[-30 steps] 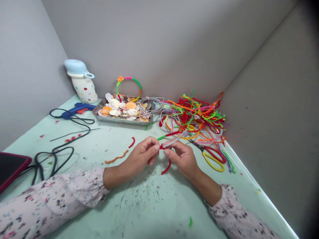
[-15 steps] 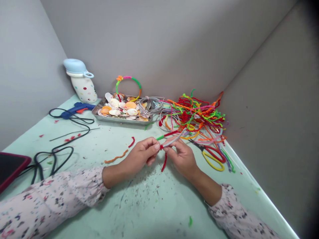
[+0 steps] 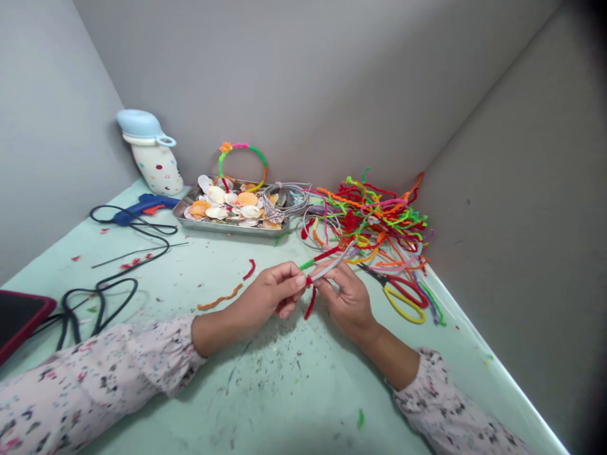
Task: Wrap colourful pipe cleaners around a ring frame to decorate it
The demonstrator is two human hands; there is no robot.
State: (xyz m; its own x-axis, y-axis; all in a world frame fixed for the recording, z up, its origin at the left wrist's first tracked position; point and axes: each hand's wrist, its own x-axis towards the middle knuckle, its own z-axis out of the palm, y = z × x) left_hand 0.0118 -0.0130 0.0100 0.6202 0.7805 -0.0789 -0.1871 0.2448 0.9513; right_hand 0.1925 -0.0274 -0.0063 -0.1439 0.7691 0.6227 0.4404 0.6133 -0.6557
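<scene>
My left hand [image 3: 269,296] and my right hand [image 3: 345,298] meet over the pale green table [image 3: 284,392], fingertips pinched together. Between them runs a grey headband [image 3: 332,264] partly wound with red and green pipe cleaner. My left fingers pinch the headband's end where the red pipe cleaner [image 3: 310,303] is wrapped; its loose tail hangs down between my hands. My right fingers grip the headband and the red strand just beside that. Both sleeves are floral.
A heap of coloured pipe cleaners [image 3: 374,221] lies behind my hands, scissors [image 3: 403,300] at its edge. A metal tray [image 3: 227,224] of shells stands at the back with a decorated hoop [image 3: 243,158], a bottle [image 3: 152,155], a blue glue gun [image 3: 142,207], black cable [image 3: 102,297].
The red tail has swung from the right side to hang shorter between my hands as my right fingers turn it round the headband. My hands stay in place.
</scene>
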